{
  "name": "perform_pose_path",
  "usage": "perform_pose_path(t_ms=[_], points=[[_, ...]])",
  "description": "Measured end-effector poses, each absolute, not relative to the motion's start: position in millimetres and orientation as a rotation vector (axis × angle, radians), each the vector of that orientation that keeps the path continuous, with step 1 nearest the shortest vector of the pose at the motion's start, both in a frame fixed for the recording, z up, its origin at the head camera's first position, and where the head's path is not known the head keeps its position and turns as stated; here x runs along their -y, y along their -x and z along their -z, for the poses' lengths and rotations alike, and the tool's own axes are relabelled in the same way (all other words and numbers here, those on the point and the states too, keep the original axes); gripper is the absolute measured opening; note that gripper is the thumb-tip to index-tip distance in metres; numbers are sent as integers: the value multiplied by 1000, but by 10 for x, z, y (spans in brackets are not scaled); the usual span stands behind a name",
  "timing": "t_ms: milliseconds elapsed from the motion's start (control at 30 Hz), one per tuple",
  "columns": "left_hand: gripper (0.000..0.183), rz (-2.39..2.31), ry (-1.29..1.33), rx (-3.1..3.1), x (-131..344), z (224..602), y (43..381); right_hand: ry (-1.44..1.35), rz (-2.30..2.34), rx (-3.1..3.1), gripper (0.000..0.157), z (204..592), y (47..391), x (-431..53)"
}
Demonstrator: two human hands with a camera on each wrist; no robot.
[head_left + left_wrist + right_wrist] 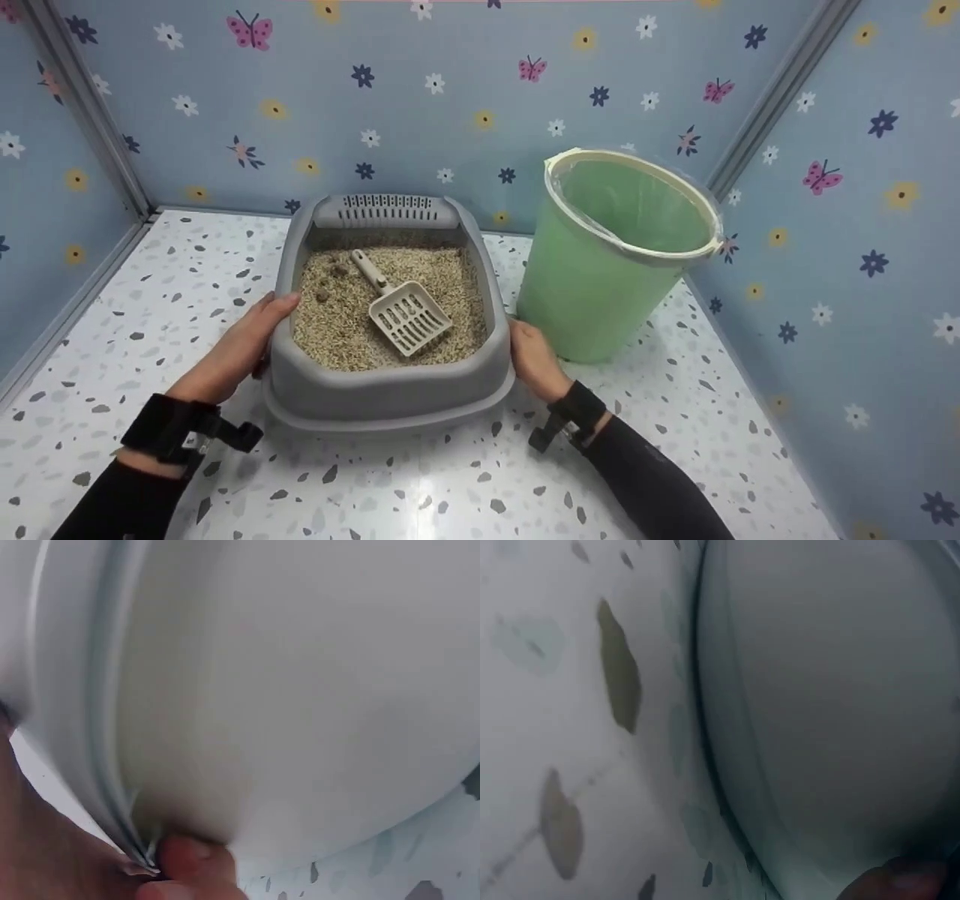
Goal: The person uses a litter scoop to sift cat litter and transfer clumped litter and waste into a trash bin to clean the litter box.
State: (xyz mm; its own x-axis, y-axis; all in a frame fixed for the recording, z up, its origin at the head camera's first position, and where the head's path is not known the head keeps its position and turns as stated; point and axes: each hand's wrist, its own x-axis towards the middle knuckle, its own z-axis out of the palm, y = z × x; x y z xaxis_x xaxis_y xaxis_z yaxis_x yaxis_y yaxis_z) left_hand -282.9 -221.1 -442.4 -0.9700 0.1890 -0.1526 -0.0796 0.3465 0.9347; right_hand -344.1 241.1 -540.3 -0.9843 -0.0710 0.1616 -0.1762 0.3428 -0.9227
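A grey litter box (390,390) holds grainy tan litter (330,341). On the litter lies a beige slotted litter scoop (410,318), its handle pointing to the back left. Several dark clumps (322,295) show near the box's left wall. My left hand (238,346) grips the left side, thumb near the upper rim; in the left wrist view its fingertips (191,859) curl at the box's edge. My right hand (534,358) holds the right side, most of its fingers hidden; one fingertip (904,881) shows against the box in the right wrist view. Whether the box is off the table cannot be told.
A green bin (600,292) with a cream rim and a clear liner stands close by on the right, just behind my right hand. The speckled white table (420,487) is bounded by blue flowered panels (420,112) at the back and both sides.
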Motion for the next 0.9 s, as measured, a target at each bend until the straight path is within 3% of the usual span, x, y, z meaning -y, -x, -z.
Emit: perform_pose_path(t_ms=[167,333,667,900], points=[[74,-1794,-151,-2363,2196,4496,2872,-200,-1456,2570,45,5566,3487,-2461],[87,-1834,-210,-2299,2176,4498,2868,-170,-1458,2566,45,5598,3391,-2503],[81,-1837,-206,-2306,2096,4510,2818,-211,-1449,2589,46,5462,3185,-2588],[92,-1788,-179,-2293,2077,4471,2753,-266,-1361,2582,50,5366,3018,-2606]])
